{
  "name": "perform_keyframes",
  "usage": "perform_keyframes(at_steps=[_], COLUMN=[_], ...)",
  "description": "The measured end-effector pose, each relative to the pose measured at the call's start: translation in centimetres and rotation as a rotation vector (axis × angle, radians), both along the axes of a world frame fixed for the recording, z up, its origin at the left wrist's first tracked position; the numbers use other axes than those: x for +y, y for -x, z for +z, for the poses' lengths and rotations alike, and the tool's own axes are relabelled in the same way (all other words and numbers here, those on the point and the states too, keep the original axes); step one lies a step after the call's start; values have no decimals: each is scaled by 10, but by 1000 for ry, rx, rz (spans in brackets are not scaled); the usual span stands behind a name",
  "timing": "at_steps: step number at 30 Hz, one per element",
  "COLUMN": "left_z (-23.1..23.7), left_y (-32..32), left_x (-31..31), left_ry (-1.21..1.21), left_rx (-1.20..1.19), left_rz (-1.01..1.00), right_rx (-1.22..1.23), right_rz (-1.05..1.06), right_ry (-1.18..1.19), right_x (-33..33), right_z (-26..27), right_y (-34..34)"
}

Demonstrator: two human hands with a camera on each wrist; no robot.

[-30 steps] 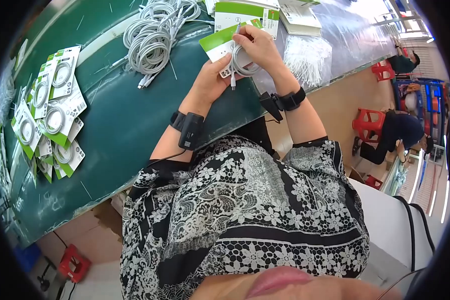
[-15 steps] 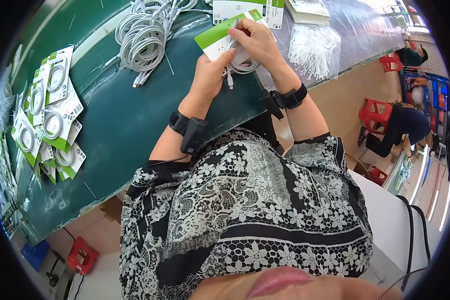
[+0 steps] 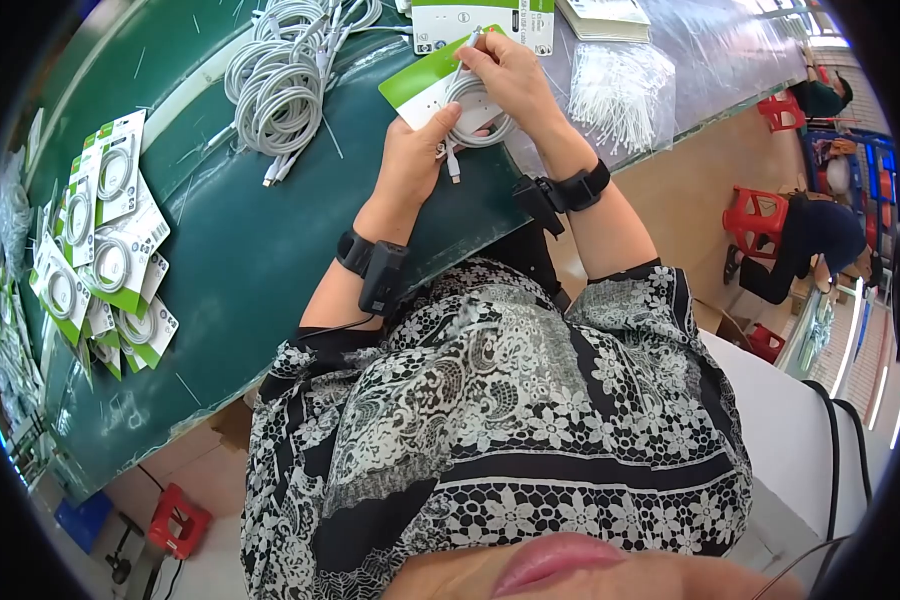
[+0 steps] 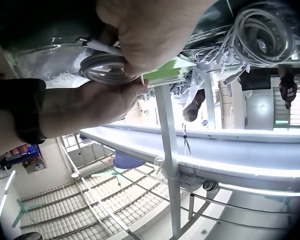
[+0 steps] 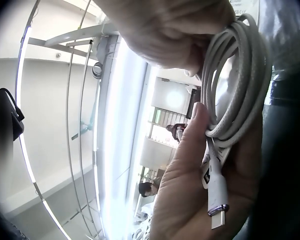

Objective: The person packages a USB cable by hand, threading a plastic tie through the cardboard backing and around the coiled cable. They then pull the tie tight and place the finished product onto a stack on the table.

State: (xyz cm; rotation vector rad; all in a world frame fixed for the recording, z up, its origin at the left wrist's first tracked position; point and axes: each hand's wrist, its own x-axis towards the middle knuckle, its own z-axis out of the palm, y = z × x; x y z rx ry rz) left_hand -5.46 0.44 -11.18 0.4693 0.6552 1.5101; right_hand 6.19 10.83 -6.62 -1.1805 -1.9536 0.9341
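Observation:
In the head view my left hand [image 3: 413,160] grips a white and green packaging card [image 3: 410,92] and a coiled white USB cable [image 3: 492,128] from below, its thumb across the front. My right hand [image 3: 520,92] pinches the cable near the card's upper edge, with thumb and forefinger together. One connector [image 5: 217,195] hangs free below the coil, its metal tip pointing down in the right wrist view. The coil's loops stand beside my left thumb there. In the left wrist view, the coil [image 4: 102,68] shows between both hands, and much of the card is hidden.
A heap of coiled cables [image 3: 285,95] lies left of my hands on the green table [image 3: 260,240]. Carded cables [image 3: 110,260] are piled farther left. More cards [image 3: 485,28] lie behind the hands; a bag of white ties [image 3: 620,95] and a white stack [image 3: 605,15] are at right.
The card and coil have shifted slightly left in the head view, with both hands keeping hold. The right fingers now cover more of the upper cable end. The table piles have not moved.

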Motion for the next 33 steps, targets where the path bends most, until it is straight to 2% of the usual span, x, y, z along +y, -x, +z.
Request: perform_keyframes(at_steps=[4,7,8,10,11,13,15,18,21,25,33], left_z=[5,12,12,12,11,10,8,9,13,10,15], left_y=[3,8,10,12,11,9,7,8,8,8,8], left_x=[-1,1,1,0,-1,-3,-4,-3,-6,-5,-7], left_ry=[-16,-41,-20,25,24,28,26,-9,22,33,23], left_rx=[-46,-98,-94,-85,-87,-3,40,-46,-72,-64,-63], left_rz=[15,30,57,107,111,140,155,205,151,126,127], right_rx=[-94,88,87,-110,-112,-192,-230,-292,-205,-106,-60], right_rz=[77,-18,-9,161,165,149,143,121,239,279,372], right_ry=[-91,-322,-325,-232,-233,-562,-570,-585,-554,-413,-304], right_x=[4,2,-6,-32,-47,-76,-83,-84,-80,-85,-80], right_z=[13,33,36,44,42,28,21,15,16,15,12], right_y=[-9,-27,-29,-34,-28,-7,-8,-6,-15,-16,-21])
